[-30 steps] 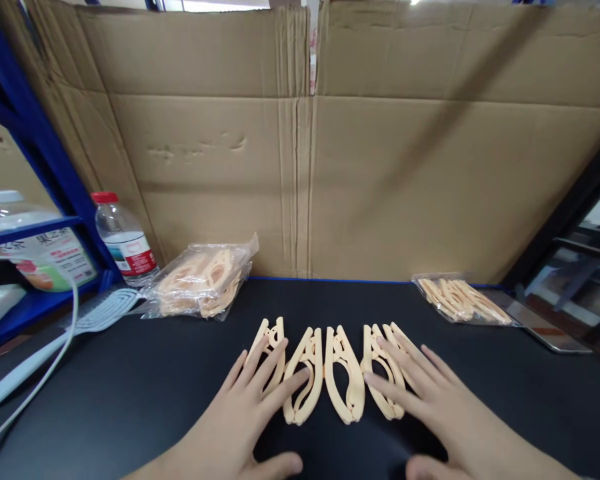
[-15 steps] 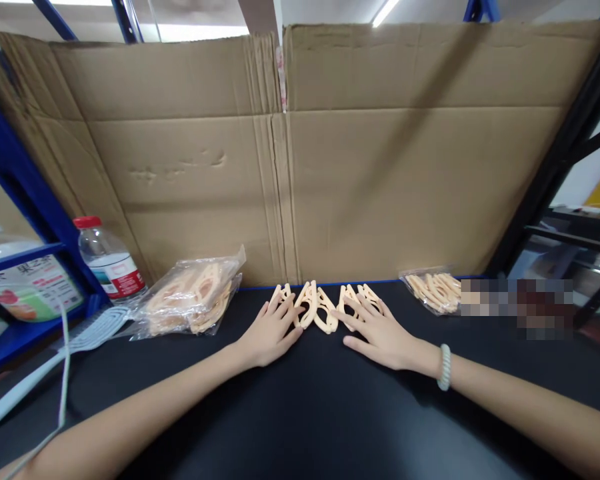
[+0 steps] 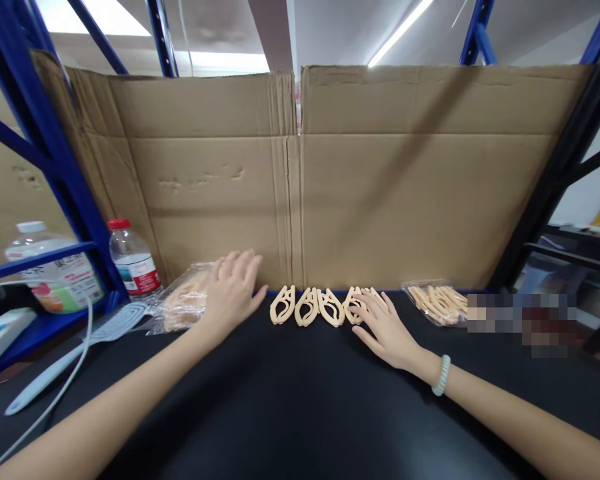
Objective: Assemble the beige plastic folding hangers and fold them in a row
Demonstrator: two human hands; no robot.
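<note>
Several beige plastic folding hangers (image 3: pixel 326 298) lie folded in a row on the black table, close to the cardboard. My right hand (image 3: pixel 391 335) rests with its fingers spread on the hangers at the row's right end, partly hiding them. Raised off the table, my left hand (image 3: pixel 231 288) has its fingers stretched out and holds nothing. It is in front of a clear plastic bag (image 3: pixel 183 303) with beige hangers inside and covers the bag's right side. Whether it touches the bag, I cannot tell.
Another clear bag of beige pieces (image 3: pixel 436 303) lies at the back right. On the left are a red-capped bottle (image 3: pixel 137 267), a pale blue fly swatter (image 3: pixel 65 363), a white cable (image 3: pixel 77 370) and a white-capped jug (image 3: pixel 63 273). Cardboard (image 3: pixel 405 200) walls off the back.
My left hand has lifted off the hangers and moved left to the bag, uncovering the row's left end. My right hand stays at the right-end hangers. The camera view has tilted up.
</note>
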